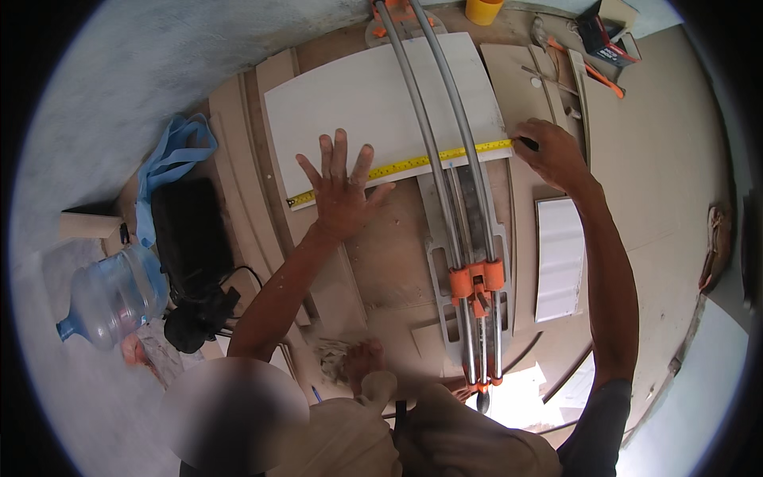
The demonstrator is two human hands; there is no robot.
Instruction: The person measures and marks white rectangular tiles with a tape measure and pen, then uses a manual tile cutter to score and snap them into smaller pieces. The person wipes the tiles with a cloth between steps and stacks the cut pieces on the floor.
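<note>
A large white tile point(358, 95) lies under the twin rails of a manual tile cutter point(435, 135). A yellow tape measure point(413, 163) runs along the tile's near edge. My left hand point(342, 191) lies flat with fingers spread, pressing the tape and the tile's near edge down. My right hand point(552, 151) is at the tile's right corner, pinching a dark pencil point(528, 144) whose tip meets the tape's right end. The cutter's orange carriage point(477, 282) sits near me on the rails.
A narrow white tile piece point(560, 258) lies right of the cutter. At left are a clear water bottle point(111, 298), a blue strap point(175, 155) and a black tool with a cord point(191, 246). A yellow cup point(483, 9) and orange-handled tools point(604, 79) are at the back.
</note>
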